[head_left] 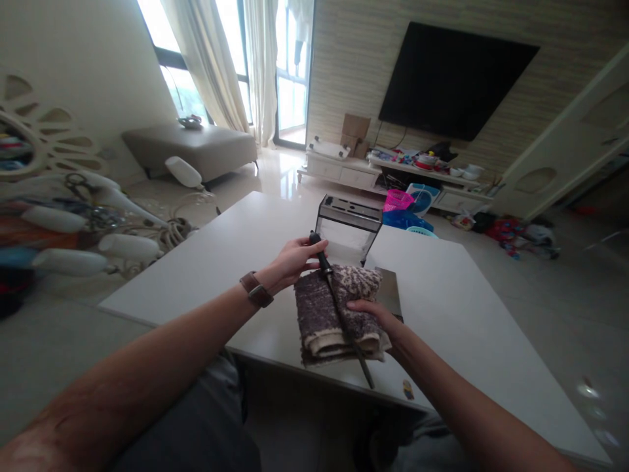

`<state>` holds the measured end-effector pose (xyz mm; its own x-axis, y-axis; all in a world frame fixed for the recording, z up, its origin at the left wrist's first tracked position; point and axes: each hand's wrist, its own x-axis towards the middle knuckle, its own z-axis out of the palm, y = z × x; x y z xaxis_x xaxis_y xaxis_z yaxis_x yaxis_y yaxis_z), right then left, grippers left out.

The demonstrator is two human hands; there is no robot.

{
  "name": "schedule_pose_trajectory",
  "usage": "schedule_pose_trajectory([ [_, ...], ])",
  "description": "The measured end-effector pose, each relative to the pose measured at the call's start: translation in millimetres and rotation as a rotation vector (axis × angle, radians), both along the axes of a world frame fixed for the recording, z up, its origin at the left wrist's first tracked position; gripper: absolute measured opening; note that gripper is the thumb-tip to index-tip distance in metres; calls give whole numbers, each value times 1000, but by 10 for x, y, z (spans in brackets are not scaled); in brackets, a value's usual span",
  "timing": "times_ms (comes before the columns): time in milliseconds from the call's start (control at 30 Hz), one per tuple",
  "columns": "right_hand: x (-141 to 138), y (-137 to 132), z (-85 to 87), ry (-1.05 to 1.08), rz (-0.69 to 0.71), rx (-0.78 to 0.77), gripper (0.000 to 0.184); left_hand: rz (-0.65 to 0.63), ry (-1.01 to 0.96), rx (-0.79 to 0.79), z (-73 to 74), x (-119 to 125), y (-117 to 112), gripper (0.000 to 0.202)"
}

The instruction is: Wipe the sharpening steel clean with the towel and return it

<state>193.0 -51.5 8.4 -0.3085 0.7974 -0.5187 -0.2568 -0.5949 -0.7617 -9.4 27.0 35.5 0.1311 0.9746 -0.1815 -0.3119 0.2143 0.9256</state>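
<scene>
My left hand (pixel 299 259) grips the black handle of a honing steel (pixel 364 368), its fingers closed round the grip. The long thin rod slants down across a folded brown-and-cream cloth (pixel 317 301), its tip sticking out past the near side. My right hand (pixel 376 313) grasps the cloth from the right, thumb on top beside the rod and the other fingers hidden underneath. Partly behind the cloth lies a flat, shiny plate-like piece (pixel 392 288). Just beyond my hands stands a clear-sided knife block (pixel 350 226) with slots in its dark top.
The white table (pixel 442 314) carries these things, with a small cartoon sticker (pixel 407 389) at its near edge. White lamp shades (pixel 128 247) crowd the left side. Farther off are a padded bench (pixel 196 147), a TV cabinet (pixel 339 172) and a pink basket (pixel 398 199).
</scene>
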Motion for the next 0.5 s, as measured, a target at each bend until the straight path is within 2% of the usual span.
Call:
schedule_pose_trajectory([
  [100, 0, 26, 7, -5, 99, 19, 21, -62, 19, 30, 35, -130, 43, 25],
  [200, 75, 62, 21, -42, 174, 72, 29, -51, 27, 71, 46, -314, 119, 22],
  [367, 212, 85, 49, -151, 210, 144, 32, -85, 119, 127, 16, -661, 202, 23],
  [500, 329, 110, 75, -173, 241, 96, 32, -64, 143, 187, 38, -903, 190, 27],
])
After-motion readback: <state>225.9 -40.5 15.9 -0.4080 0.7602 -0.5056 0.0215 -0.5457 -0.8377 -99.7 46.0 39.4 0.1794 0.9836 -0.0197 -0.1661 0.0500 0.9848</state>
